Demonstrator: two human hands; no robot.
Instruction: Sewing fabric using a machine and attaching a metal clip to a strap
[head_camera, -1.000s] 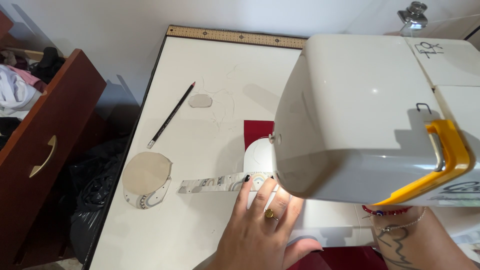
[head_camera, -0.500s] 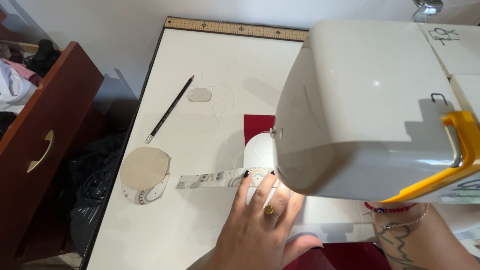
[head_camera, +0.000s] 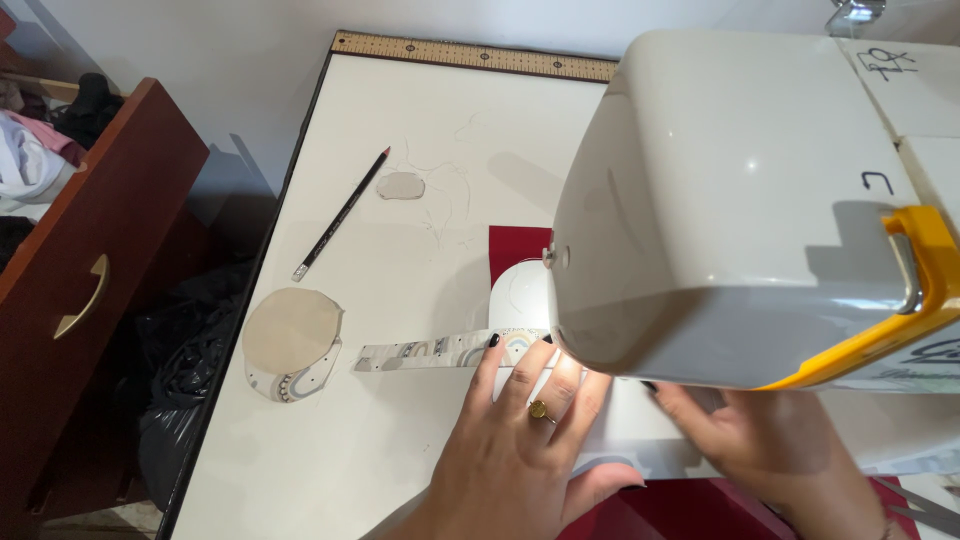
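Observation:
My left hand (head_camera: 525, 440) lies flat with fingers spread on a patterned fabric strip (head_camera: 430, 352), pressing it onto the bed of the white sewing machine (head_camera: 730, 200). A gold ring sits on one finger. My right hand (head_camera: 760, 435) rests under the machine head, fingers reaching toward the needle area, which the machine body hides. The strip runs left from under the machine across the white table (head_camera: 400, 250).
A round beige fabric piece (head_camera: 292, 340) lies at the table's left edge, with a pencil (head_camera: 342, 214) and a small oval patch (head_camera: 401, 186) farther back. Red fabric (head_camera: 518, 252) shows behind the machine. A wooden ruler (head_camera: 470, 55) lines the far edge. An open wooden drawer (head_camera: 80, 270) stands left.
My right hand has come forward under the machine head into view. The left hand stays on the strip, and the view has shifted slightly.

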